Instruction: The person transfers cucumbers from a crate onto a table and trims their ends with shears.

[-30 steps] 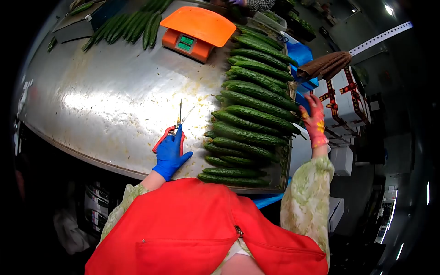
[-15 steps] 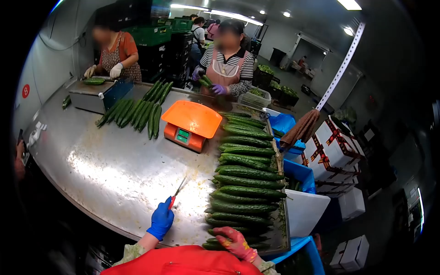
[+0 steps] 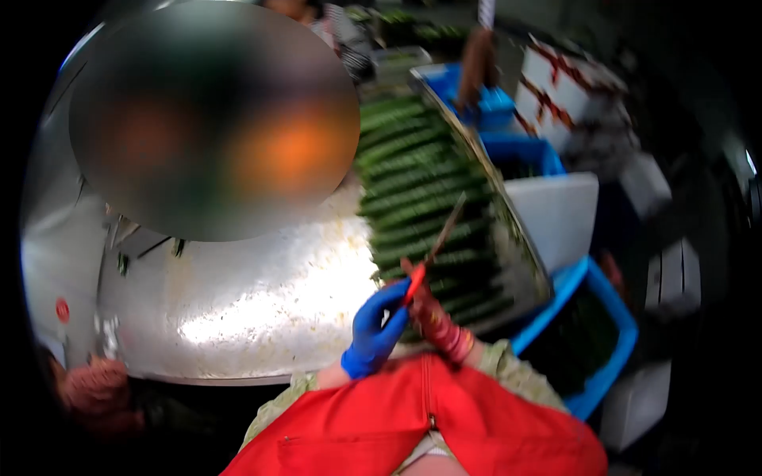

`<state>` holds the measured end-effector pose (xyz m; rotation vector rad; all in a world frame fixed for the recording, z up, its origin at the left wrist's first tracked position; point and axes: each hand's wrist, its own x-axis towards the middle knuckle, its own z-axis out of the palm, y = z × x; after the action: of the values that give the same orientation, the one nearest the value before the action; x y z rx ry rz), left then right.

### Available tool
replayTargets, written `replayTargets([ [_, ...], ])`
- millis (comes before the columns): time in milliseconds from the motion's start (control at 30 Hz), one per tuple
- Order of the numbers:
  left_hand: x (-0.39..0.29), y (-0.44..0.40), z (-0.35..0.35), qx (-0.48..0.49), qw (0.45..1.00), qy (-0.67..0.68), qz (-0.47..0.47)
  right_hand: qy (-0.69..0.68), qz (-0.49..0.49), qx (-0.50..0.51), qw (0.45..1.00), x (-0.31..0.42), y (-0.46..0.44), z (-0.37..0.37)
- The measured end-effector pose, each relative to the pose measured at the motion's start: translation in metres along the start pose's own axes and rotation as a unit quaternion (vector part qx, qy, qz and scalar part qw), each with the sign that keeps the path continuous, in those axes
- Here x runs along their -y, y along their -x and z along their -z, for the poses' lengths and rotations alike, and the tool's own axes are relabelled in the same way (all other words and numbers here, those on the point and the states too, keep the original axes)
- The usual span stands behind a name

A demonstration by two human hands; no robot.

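Note:
My left hand (image 3: 373, 327), in a blue glove, is closed around the red handle of a knife (image 3: 415, 283). The thin blade points up and away over the row of cucumbers. My right hand (image 3: 435, 317), in a reddish patterned glove, is close against the handle on its right side. Its fingers are partly behind the knife and smeared by motion, so I cannot make out whether they grip anything. The dark green cucumbers (image 3: 421, 178) lie side by side along the right part of the metal table (image 3: 262, 282), just beyond both hands.
Blue-lined bins (image 3: 623, 317) and a white foam box (image 3: 556, 214) stand beyond the table's right edge. White cartons (image 3: 675, 278) are farther right. A large blurred patch covers the table's far left part. Another person's striped sleeve (image 3: 349, 40) shows at the back.
My view has swung down and left. My left hand has brought the knife rightward, from over the bare table to my right hand. My right hand has come off the nearest cucumbers.

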<state>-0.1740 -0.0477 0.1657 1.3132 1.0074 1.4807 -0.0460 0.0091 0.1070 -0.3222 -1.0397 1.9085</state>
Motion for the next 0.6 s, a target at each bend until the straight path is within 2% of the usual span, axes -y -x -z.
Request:
replayTargets([
  [33,-0.001,-0.003,-0.006,0.032,0.988,-0.116,-0.098,-0.029,0.007,-0.018,0.999,0.014,0.013,-0.013],
  [67,-0.007,-0.010,-0.020,0.061,0.974,-0.144,-0.166,-0.096,0.014,-0.031,0.995,0.028,0.019,-0.027],
  [100,-0.006,-0.012,-0.027,0.103,0.962,-0.182,-0.174,-0.019,0.060,-0.040,0.997,0.011,0.021,-0.015],
  [167,-0.006,-0.019,-0.038,0.170,0.942,-0.220,-0.189,-0.074,0.013,-0.088,0.993,0.037,0.038,-0.020],
  [200,-0.007,-0.023,-0.043,0.199,0.942,-0.211,-0.169,-0.069,-0.009,-0.087,0.994,0.024,0.043,0.000],
  [267,-0.011,-0.028,-0.052,0.251,0.939,-0.195,-0.128,-0.162,0.007,-0.103,0.981,0.038,0.051,0.008],
  [333,-0.013,-0.025,-0.064,0.242,0.961,-0.128,-0.049,-0.212,-0.007,-0.132,0.968,0.051,0.057,0.004],
  [367,-0.002,-0.020,-0.065,0.227,0.971,-0.070,-0.018,-0.155,0.024,-0.102,0.982,0.056,0.054,0.005],
  [400,0.005,-0.015,-0.064,0.209,0.978,-0.011,0.012,-0.138,0.122,-0.079,0.980,0.060,0.045,0.006],
  [433,0.007,-0.007,-0.062,0.198,0.975,0.047,0.090,-0.151,0.144,-0.089,0.974,0.062,0.045,0.005],
  [533,0.019,-0.004,-0.069,0.186,0.968,0.135,0.104,-0.190,0.218,-0.110,0.951,0.059,0.044,0.014],
  [567,0.018,-0.003,-0.073,0.172,0.959,0.177,0.139,-0.210,0.248,-0.100,0.940,0.060,0.042,0.016],
  [600,0.026,-0.002,-0.069,0.195,0.957,0.156,0.150,-0.190,0.265,-0.120,0.938,0.054,0.040,0.024],
])
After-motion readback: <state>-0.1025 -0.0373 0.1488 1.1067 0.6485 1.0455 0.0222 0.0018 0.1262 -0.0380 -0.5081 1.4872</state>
